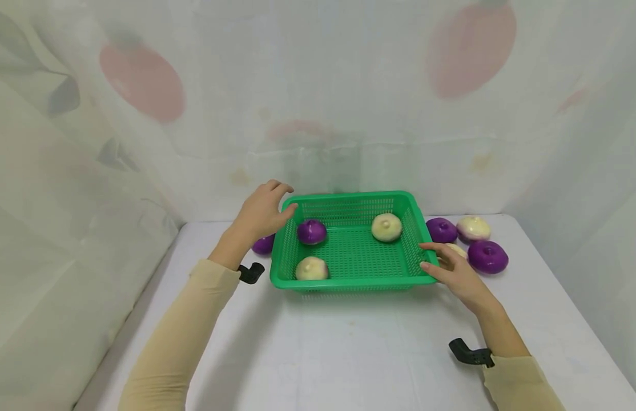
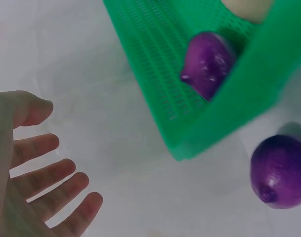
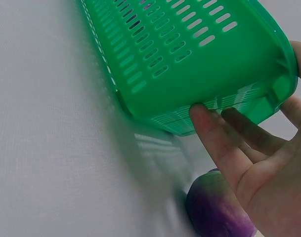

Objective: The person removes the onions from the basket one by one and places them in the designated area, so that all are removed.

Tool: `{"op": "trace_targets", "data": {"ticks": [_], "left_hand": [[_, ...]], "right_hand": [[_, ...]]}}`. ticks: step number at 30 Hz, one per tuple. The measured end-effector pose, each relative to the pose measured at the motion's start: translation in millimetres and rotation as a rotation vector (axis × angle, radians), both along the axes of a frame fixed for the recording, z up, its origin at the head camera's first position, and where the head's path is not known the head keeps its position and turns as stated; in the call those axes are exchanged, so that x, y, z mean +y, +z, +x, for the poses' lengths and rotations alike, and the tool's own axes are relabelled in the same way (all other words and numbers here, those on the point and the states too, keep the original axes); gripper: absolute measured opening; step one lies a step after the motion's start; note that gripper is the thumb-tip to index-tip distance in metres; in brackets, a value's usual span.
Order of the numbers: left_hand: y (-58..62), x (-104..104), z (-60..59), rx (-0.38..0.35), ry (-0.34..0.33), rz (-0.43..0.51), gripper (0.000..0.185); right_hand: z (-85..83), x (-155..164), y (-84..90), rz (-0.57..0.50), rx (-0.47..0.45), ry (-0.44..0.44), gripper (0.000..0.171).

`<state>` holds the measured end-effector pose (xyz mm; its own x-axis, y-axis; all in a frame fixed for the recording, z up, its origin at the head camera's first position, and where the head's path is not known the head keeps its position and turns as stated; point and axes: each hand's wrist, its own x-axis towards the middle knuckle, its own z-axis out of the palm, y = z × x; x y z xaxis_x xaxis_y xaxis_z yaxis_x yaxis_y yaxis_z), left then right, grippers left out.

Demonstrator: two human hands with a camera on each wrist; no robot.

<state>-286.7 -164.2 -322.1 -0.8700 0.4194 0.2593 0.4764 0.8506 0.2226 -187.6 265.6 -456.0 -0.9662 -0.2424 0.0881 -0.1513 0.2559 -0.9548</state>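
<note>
A green plastic basket [image 1: 349, 282] with slotted walls stands in the middle of the table. It holds a round purple vegetable [image 1: 312, 232] with a small nub and two cream ones, one at the back right [image 1: 386, 227], the other at the front left [image 1: 312, 268]. My right hand [image 1: 459, 279] grips the basket's right rim near the front corner; in the right wrist view its fingers [image 3: 209, 128] lie against the outer wall. By the back left corner is my left hand [image 1: 264, 211], fingers spread, holding nothing. The left wrist view shows a gap between that hand and the basket.
Several purple and cream vegetables, such as a purple one [image 1: 487, 257] and a cream one [image 1: 474, 228], lie right of the basket. Another purple vegetable [image 2: 280, 171] sits outside its left side. A printed curtain [image 1: 318, 103] hangs behind the white table [image 1: 349, 354].
</note>
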Motion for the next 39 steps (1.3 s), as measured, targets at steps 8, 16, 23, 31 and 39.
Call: {"op": "trace_targets", "data": {"ticks": [8, 16, 23, 31, 39], "left_hand": [[7.5, 22, -1.3, 0.050, -0.059, -0.032, 0.041], [12.9, 49, -3.1, 0.071, -0.107, -0.072, 0.042], [10.1, 73, -7.9, 0.077, -0.142, -0.108, 0.042], [6.3, 103, -13.5, 0.105, -0.173, -0.220, 0.043], [-4.7, 126, -22.2, 0.122, -0.212, -0.229, 0.045]], "right_hand": [[-0.3, 2, -2.7, 0.018, -0.006, 0.004, 0.054], [-1.2, 3, -2.7, 0.042, 0.009, 0.002, 0.053], [-2.4, 2, -1.7, 0.040, 0.004, 0.000, 0.053], [-0.5, 4, -0.9, 0.042, -0.008, -0.007, 0.054], [1.3, 6, -1.7, 0.033, -0.015, -0.008, 0.054]]}}
